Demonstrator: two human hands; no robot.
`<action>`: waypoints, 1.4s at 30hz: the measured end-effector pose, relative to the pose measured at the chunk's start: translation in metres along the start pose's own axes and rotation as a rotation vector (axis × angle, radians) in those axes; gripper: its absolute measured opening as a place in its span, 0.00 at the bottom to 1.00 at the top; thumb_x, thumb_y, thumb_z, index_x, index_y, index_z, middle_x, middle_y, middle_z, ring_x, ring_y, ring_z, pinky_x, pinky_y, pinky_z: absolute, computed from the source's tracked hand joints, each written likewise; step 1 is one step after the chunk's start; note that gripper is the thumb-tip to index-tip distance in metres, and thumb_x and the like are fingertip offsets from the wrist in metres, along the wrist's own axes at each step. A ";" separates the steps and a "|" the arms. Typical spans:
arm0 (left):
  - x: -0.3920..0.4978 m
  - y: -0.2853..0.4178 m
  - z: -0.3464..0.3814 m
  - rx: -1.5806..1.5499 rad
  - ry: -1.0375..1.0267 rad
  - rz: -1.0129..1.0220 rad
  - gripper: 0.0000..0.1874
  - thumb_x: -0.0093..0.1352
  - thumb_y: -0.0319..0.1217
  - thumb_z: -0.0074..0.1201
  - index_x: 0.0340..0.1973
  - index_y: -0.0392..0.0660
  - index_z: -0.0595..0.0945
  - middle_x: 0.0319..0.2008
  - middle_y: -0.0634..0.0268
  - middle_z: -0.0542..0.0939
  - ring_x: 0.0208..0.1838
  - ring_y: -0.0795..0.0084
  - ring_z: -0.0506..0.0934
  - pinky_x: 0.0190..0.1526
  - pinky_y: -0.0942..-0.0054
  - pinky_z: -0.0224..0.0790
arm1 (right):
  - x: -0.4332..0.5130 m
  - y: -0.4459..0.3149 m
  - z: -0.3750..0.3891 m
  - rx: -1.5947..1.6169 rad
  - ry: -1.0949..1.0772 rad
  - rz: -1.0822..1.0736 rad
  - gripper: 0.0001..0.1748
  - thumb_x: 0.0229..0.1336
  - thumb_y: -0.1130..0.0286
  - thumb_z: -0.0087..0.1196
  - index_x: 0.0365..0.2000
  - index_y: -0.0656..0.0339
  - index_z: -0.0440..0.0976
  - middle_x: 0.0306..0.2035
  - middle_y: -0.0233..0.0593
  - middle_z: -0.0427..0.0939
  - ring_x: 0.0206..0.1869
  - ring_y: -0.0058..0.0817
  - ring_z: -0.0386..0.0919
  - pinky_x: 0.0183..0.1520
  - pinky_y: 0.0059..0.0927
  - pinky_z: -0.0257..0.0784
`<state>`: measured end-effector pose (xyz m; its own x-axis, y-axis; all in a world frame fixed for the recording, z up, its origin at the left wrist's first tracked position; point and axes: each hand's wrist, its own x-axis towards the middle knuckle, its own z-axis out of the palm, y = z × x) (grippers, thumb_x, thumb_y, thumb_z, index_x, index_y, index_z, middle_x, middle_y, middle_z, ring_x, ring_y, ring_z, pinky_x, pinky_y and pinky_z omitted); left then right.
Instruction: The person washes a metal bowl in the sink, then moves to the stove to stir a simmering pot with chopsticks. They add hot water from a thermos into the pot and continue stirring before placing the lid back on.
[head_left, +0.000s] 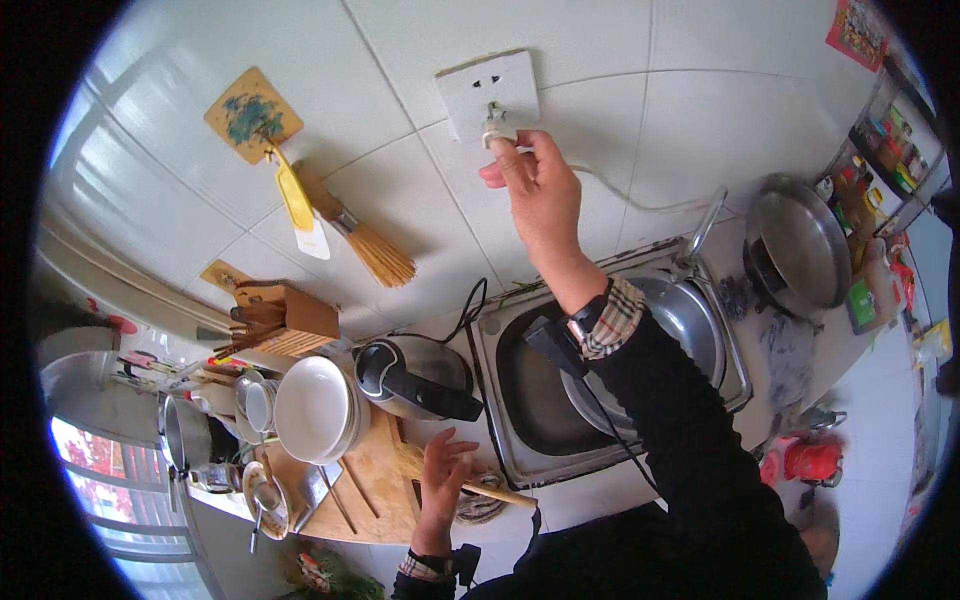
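My right hand (544, 187) holds a pale power plug (496, 132) between thumb and fingers. The plug is right at the lower sockets of a white wall outlet (487, 82); whether its pins are fully in cannot be told. A pale cord (637, 204) runs from behind the hand to the right along the tiles. My left hand (444, 476) is low over the counter with fingers apart and slightly bent, near a wooden handle (501, 495) and below an electric kettle (420, 375) with a black lid and handle.
A steel double sink (517, 469) with a metal basin (686, 315) lies under my right arm. To its right leans a steel pan (799, 240). White bowls (313, 409) are stacked on a wooden board (375, 450). A bristle brush (379, 251) and a knife block (307, 319) are at the wall.
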<state>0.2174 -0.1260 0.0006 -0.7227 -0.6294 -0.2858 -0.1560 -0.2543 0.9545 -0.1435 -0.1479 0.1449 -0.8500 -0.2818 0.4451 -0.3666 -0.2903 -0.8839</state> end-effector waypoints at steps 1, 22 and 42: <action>0.001 0.002 0.001 0.005 -0.008 -0.001 0.28 0.68 0.23 0.49 0.63 0.42 0.62 0.50 0.52 0.77 0.40 0.67 0.82 0.39 0.74 0.75 | 0.000 0.001 0.000 0.005 0.000 0.003 0.17 0.64 0.57 0.56 0.39 0.62 0.71 0.26 0.38 0.84 0.31 0.24 0.84 0.34 0.22 0.74; 0.011 0.020 0.031 0.089 -0.052 0.032 0.28 0.70 0.25 0.52 0.64 0.42 0.62 0.50 0.53 0.77 0.40 0.68 0.82 0.42 0.74 0.75 | 0.002 -0.003 -0.009 0.079 -0.052 0.055 0.16 0.64 0.59 0.56 0.39 0.64 0.72 0.27 0.38 0.84 0.30 0.22 0.84 0.34 0.19 0.74; 0.045 0.124 0.066 0.438 -0.002 0.364 0.14 0.74 0.25 0.47 0.55 0.37 0.73 0.41 0.57 0.81 0.39 0.73 0.80 0.42 0.74 0.75 | 0.007 -0.011 -0.012 0.171 -0.088 0.236 0.17 0.61 0.56 0.57 0.36 0.60 0.73 0.25 0.37 0.83 0.28 0.24 0.84 0.32 0.24 0.73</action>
<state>0.1207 -0.1378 0.1119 -0.7831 -0.6181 0.0680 -0.1608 0.3070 0.9380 -0.1500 -0.1358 0.1560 -0.8654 -0.4357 0.2476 -0.0878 -0.3547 -0.9309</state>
